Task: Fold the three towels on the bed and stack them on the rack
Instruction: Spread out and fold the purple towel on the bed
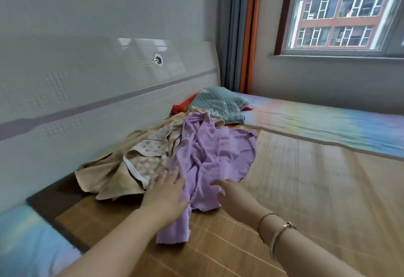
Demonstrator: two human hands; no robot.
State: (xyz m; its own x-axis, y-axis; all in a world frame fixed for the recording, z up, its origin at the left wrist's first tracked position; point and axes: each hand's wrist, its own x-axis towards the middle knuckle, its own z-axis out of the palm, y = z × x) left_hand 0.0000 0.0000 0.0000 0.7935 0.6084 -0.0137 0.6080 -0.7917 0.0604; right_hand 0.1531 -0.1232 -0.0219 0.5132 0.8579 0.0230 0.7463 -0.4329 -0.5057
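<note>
On the bed [306, 178], near the headboard [87, 93], the three towels lie in one crumpled heap: the purple towel [209, 152] on top, the spotted towel [146, 156] under it, the tan towel [105, 178] lowest. My left hand [166, 191] lies flat on the purple towel's near edge, grip released, fingers straight. My right hand [231, 191] reaches its other edge with fingers curled; I cannot tell whether that grip has cloth. A teal pillow [218, 104] sits behind the heap.

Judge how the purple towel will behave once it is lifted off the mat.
The purple towel lies crumpled in soft folds, so it will probably droop limply from a grip. It looks thin, likely light. It overlaps the dotted towel, so lifting may drag that along.
</note>
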